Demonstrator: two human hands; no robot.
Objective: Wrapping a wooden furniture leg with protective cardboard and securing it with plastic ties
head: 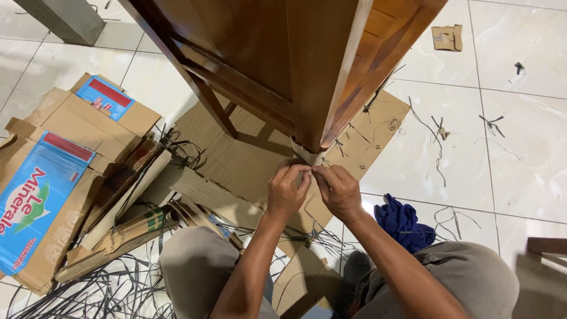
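Note:
A brown wooden furniture piece (283, 59) stands over flattened cardboard (236, 159). Its near leg (316, 88) has a pale wrapping (307, 155) around the foot. My left hand (287, 192) and my right hand (338, 190) meet just below that foot, fingertips pinched together on a thin strip or strand at the wrapping. What exactly lies between the fingers is too small to tell. My knees in grey trousers frame the bottom of the view.
Flattened cardboard boxes (53, 177), one with blue print, lie at the left. Black plastic straps (106, 289) tangle on the white tiled floor. A blue cloth (403, 223) lies by my right knee. A small cardboard scrap (447, 38) sits far right.

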